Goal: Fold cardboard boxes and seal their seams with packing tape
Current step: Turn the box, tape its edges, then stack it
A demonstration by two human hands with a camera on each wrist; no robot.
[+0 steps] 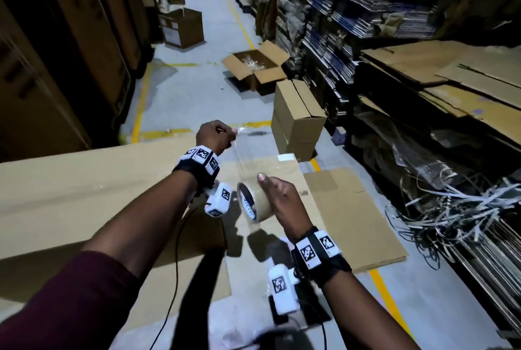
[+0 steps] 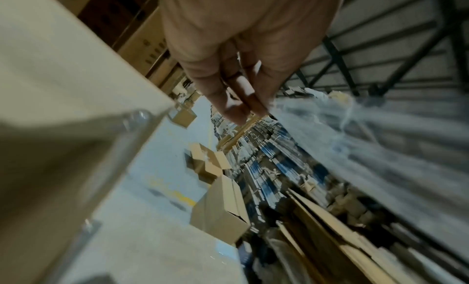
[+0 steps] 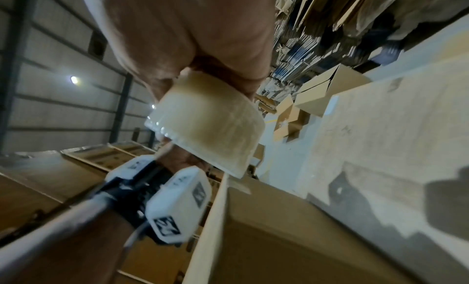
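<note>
My right hand [image 1: 279,197] grips a roll of clear packing tape [image 1: 253,204] around its rim, thumb pointing up; the roll [image 3: 210,125] fills the right wrist view under the palm. My left hand [image 1: 217,135] is raised farther away and pinches the free end of the tape. A clear strip [image 1: 239,158] stretches from that pinch down toward the roll. In the left wrist view the fingers [image 2: 236,101] are pressed together at their tips. Both hands hover over a large brown cardboard box [image 1: 84,180] at the left and flat cardboard sheets [image 1: 352,214] on the floor.
A closed box [image 1: 298,118] stands ahead, an open box [image 1: 256,67] behind it, another box [image 1: 183,28] down the aisle. Shelves of flattened cartons [image 1: 366,11] line the right. Tangled strapping [image 1: 451,208] lies at right. Yellow floor lines [image 1: 386,296] mark the grey aisle.
</note>
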